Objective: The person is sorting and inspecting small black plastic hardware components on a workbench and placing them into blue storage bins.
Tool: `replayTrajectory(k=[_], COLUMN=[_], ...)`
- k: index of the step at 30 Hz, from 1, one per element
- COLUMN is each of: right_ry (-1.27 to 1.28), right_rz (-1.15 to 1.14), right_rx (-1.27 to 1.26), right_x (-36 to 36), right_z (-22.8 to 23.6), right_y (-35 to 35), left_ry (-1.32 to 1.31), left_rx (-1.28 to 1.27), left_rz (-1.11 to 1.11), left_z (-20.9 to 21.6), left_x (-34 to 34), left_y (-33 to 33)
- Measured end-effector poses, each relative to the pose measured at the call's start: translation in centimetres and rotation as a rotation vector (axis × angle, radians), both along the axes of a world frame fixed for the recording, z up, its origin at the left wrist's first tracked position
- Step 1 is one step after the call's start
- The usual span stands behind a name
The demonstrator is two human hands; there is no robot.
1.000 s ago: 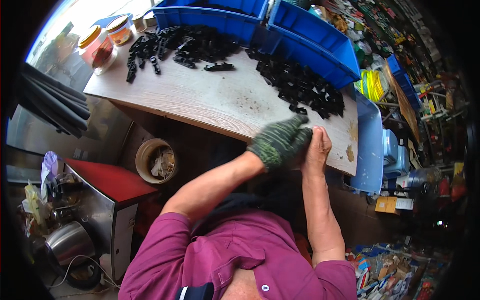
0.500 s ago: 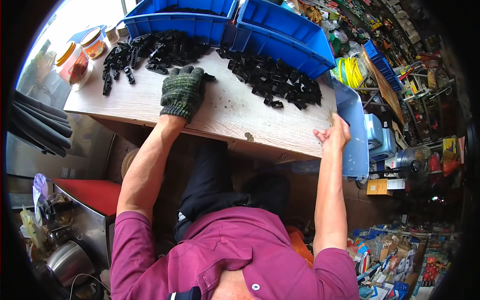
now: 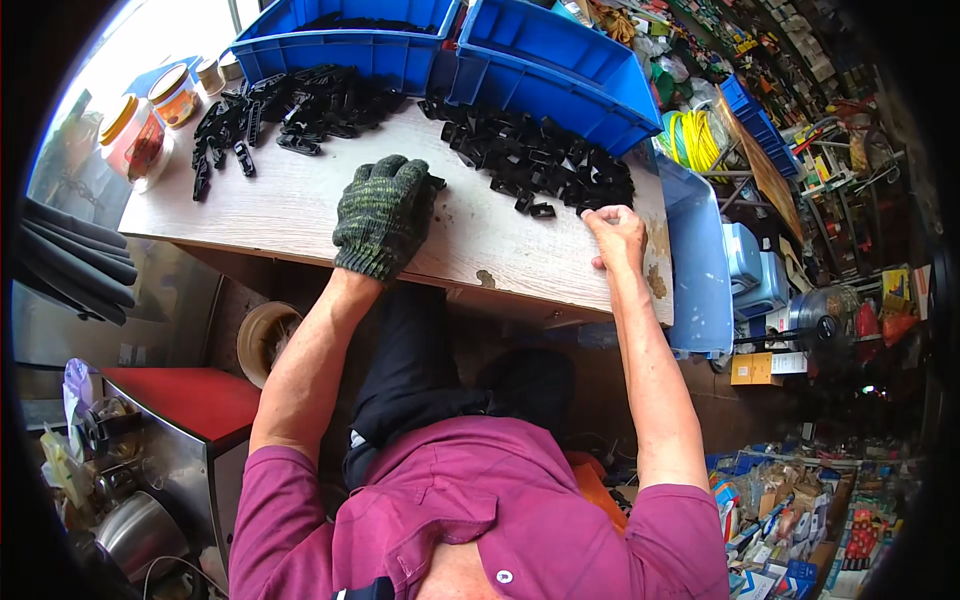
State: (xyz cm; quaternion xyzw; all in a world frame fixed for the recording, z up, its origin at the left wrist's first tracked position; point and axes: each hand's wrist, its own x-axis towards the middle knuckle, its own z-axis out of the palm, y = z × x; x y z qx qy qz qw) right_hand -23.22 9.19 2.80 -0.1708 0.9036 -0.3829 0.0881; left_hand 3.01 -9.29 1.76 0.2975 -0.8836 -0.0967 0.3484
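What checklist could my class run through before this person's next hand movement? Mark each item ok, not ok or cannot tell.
1. Left hand has a part: ok; the end of a black part shows beside its fingers.
2. Right hand is at the right-hand pile of black pieces: ok; its fingertips are at the near edge.
3. Right hand grips a piece: cannot tell; the fingertips are too small and crowded to judge.
4. Both hands gloved: not ok; only the left wears a glove.
5. Lidded jars away from both hands: ok; they stand toward the left end of the table.
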Motion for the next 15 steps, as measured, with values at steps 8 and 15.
replayTrajectory(k=[8,15], right_ry=[0.05,0.008], right_rz=[0.073,0.165], right_rx=[0.028,-0.001], right_x=[0.8,0.4], right_z=[0.9,0.6], right_y=[-0.2,0.5], left_ry=[0.199,0.195], left_rx=[-0.036,0.041], left_rz=[-0.036,-0.018], left_z=[-0.6,-0.2], left_x=[-0.2,0.0], left_y=[1.9,2.2])
